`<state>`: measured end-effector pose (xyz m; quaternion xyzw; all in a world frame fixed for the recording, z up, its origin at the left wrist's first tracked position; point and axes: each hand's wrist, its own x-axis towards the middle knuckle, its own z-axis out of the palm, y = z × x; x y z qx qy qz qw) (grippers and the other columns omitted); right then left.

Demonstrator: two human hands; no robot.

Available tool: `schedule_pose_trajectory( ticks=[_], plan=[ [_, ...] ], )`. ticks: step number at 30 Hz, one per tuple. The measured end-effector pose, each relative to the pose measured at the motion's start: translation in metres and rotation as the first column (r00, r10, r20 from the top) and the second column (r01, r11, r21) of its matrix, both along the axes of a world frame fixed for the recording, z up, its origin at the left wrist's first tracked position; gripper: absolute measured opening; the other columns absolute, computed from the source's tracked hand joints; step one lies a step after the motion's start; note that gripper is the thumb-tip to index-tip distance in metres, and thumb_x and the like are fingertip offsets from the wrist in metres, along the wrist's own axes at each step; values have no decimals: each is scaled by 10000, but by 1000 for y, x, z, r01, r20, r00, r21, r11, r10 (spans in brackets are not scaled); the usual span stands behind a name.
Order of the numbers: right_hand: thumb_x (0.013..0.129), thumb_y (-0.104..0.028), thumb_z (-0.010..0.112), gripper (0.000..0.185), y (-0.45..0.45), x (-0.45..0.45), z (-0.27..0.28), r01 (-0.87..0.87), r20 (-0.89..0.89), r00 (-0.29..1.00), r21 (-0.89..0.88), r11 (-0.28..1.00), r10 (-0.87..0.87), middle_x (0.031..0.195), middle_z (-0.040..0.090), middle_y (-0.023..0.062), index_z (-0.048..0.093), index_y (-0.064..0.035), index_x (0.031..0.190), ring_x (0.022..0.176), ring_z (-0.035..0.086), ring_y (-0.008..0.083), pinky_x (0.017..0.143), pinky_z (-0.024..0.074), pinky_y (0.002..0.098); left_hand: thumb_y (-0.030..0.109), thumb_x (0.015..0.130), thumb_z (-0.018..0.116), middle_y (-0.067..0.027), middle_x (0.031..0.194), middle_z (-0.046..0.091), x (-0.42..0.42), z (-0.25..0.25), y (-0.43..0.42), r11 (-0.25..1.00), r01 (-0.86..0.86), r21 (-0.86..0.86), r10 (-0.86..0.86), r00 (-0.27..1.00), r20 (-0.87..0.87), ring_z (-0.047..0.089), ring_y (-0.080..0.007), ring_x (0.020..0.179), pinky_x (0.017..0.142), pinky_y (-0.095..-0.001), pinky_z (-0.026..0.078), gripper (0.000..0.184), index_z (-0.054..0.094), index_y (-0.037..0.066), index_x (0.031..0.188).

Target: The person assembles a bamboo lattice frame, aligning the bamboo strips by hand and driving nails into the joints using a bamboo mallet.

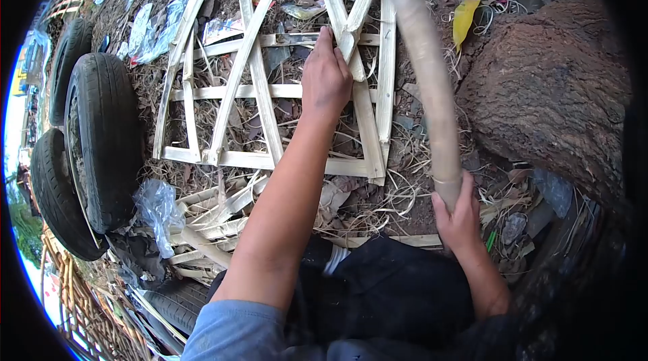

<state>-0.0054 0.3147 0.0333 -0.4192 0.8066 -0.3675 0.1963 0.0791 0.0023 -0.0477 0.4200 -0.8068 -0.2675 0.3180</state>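
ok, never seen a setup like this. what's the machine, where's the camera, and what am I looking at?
No machine here: these are a person's two bare hands. The single picture comes from a camera worn on the head, looking forward and down, so the arms reach away from you.

On the littered ground lies a frame of pale, crossed strips. The left hand is at a crossing in it; how firmly it holds there is hidden. The right hand is closed around the lower end of a thick stick, whose far end is blurred.

Around them: old tires on the left, and a big rough-barked trunk on the right.
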Motion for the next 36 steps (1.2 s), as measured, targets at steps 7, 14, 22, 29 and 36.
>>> schedule_pose_trajectory(
  ticks=[7,14,22,29,36],
  plan=[
    [881,-172,646,599,-7,-5,9,-8,94,995,407,913,-33,992,637,315,337,24,1354,915,642,497,758,511,508,111,966,425,-279,1311,548,-2,6,-3,998,6,70,-7,1000,17,556,-414,1182,1003,-443,449,451,425,-77,1376],
    [878,-159,640,625,-2,-5,-3,-48,66,997,289,956,30,996,636,308,312,55,1366,910,653,486,774,522,487,112,971,420,-281,1305,551,-5,8,-2,998,14,68,-15,1000,19,559,-417,1176,1001,-448,449,453,411,-70,1385],
    [862,-152,654,599,-8,0,9,-17,-70,997,80,997,23,982,636,299,345,38,1338,856,654,479,740,516,506,99,975,405,-282,1322,539,-8,7,-9,998,-29,56,29,999,16,534,-415,1210,1022,-434,436,451,401,-72,1393],
    [862,-161,664,614,-6,-3,-4,-45,-2,999,153,987,46,1007,630,313,344,25,1352,875,645,489,736,516,507,114,976,409,-278,1308,550,-4,6,-4,996,-32,80,29,999,40,557,-421,1175,998,-450,447,448,413,-63,1387],
    [888,-169,636,594,-4,-6,-4,104,33,994,105,989,-108,953,642,254,335,35,1359,855,672,413,760,517,455,116,979,404,-281,1313,544,-4,5,-4,998,-38,45,37,999,32,552,-425,1180,1000,-451,446,446,411,-63,1387]
  ],
)
